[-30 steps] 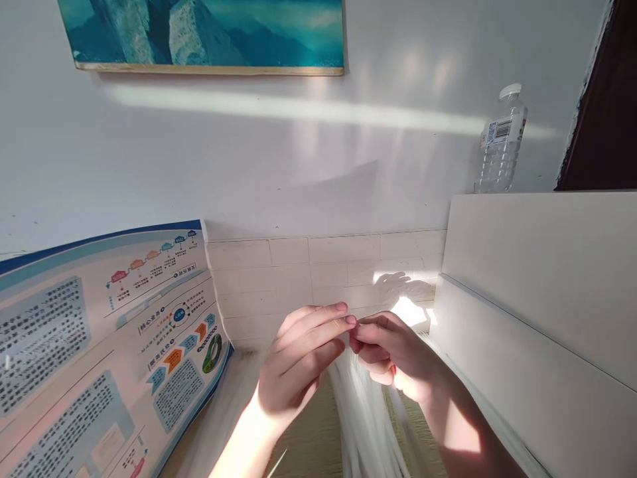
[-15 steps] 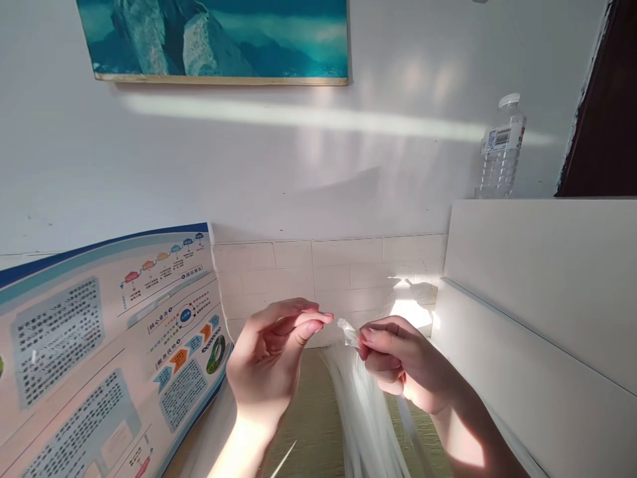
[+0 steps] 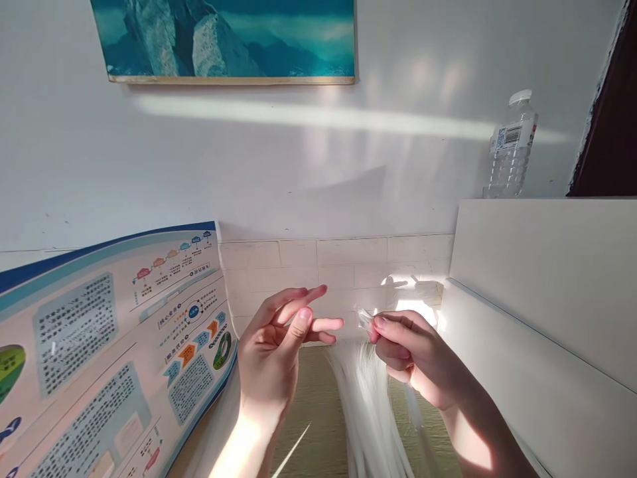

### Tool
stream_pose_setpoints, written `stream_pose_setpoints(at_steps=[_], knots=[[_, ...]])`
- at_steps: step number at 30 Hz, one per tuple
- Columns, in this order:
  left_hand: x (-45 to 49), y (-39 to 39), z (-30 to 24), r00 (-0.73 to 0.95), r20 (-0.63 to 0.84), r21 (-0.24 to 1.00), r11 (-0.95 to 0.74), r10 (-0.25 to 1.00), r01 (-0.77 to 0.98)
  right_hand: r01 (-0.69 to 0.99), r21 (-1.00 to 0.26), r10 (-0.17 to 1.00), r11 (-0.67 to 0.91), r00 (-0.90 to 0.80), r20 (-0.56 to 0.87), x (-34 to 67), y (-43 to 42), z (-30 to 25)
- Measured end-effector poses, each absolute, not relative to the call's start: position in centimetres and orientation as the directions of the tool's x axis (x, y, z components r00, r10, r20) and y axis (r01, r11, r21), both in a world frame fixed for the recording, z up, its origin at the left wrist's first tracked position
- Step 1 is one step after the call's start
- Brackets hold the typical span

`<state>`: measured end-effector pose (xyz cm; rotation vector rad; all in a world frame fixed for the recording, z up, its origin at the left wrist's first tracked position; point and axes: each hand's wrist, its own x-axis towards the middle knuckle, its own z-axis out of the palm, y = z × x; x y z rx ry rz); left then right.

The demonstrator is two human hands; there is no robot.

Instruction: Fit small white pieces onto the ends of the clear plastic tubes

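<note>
My right hand [image 3: 411,348] is closed in a pinch, thumb against curled fingers, on a small whitish, partly see-through scrap [image 3: 365,318]; its exact kind is unclear. A pale translucent strip [image 3: 414,415] hangs or lies below that hand, and I cannot tell whether it joins the scrap. To the left, apart from the scrap, my left hand [image 3: 279,345] has its fingers spread and shows nothing in them. Below and between the hands a bundle of long white fibres [image 3: 371,411] lies on the greenish wood-grained tabletop [image 3: 313,392].
A large printed poster board [image 3: 149,318] stands bent along the left. On the right is a white box-like panel [image 3: 542,265] with a clear plastic bottle [image 3: 512,146] on its top. Behind rises a wall with a framed picture [image 3: 233,40]. More white fibres [image 3: 216,431] lie by the poster.
My left fingers have opened from a near pinch into a spread. My right hand has shifted slightly right with the scrap, which has turned. The whole view has moved a little.
</note>
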<state>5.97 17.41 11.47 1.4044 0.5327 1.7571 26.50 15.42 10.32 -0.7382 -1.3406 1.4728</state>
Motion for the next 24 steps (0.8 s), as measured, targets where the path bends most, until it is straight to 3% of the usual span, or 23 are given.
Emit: stream_pose_setpoints(at_steps=[10,13,17,20,24], knots=[[5.9,18.1,10.9,0.004,0.768,0.633,-0.757,0.641,-0.163,-0.237,-0.965,0.921,0.114,-0.338,0.192,26.1,15.4,10.6],[6.0,18.5,10.6,0.101,0.862,0.500,-0.866,0.497,-0.011,-0.225,-0.966,0.921,0.126,-0.335,0.198,25.9,15.3,10.6],[5.8,18.4,10.5,0.319,0.911,0.176,-0.946,0.261,0.271,-0.229,-0.967,0.904,0.108,-0.381,0.191,25.6,15.2,10.4],[5.5,18.3,10.8,0.402,0.904,0.021,-0.955,0.144,0.295,-0.244,-0.965,0.881,0.094,-0.430,0.195,25.4,15.3,10.2],[4.9,18.4,10.9,0.442,0.894,-0.060,-0.961,0.067,0.269,-0.222,-0.971,0.853,0.089,-0.486,0.189,25.5,15.5,9.9]])
